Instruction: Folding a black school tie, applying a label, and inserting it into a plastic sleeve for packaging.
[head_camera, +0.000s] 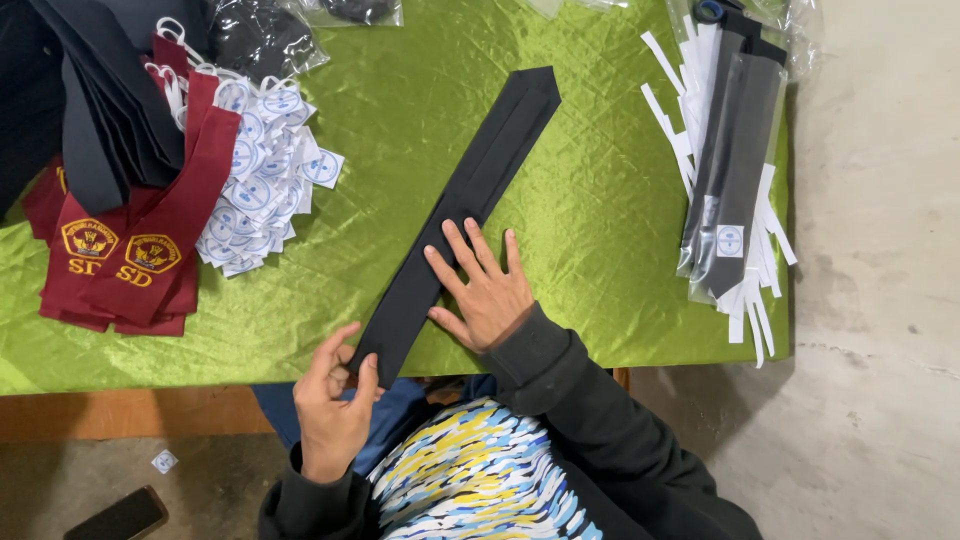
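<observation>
Green satin cloth (600, 200) covers the table beneath our hands, wrinkled and shiny, and everything else lies on it. Next in size, up and to the left of our grip, a heap of dark navy ties (100, 100) spills over a stack of maroon ties (130, 260) with yellow embroidered crests. Far to the right of our hands lies a bundle of dark ties in clear sleeves (735, 160), resting on white paper strips (680, 140).

The black tie (470, 200) runs diagonally across the cloth, its pointed tip up and away from us, its near end at the table edge in our grip. Our right hand (485, 290) lies flat and spread, fingers pressing on the tie's right edge and the cloth beside it, holding nothing closed. Our left hand (335, 400) pinches the tie's near end between thumb and fingers, partly curled, just off the table edge.

Between the maroon ties and the black tie, left of our right hand, sits a pile of small white labels (265, 170) with blue round prints. Below and left of our left hand, on the floor, lies a dark phone (118, 517), and nearer it a small white label scrap (164, 461).
</observation>
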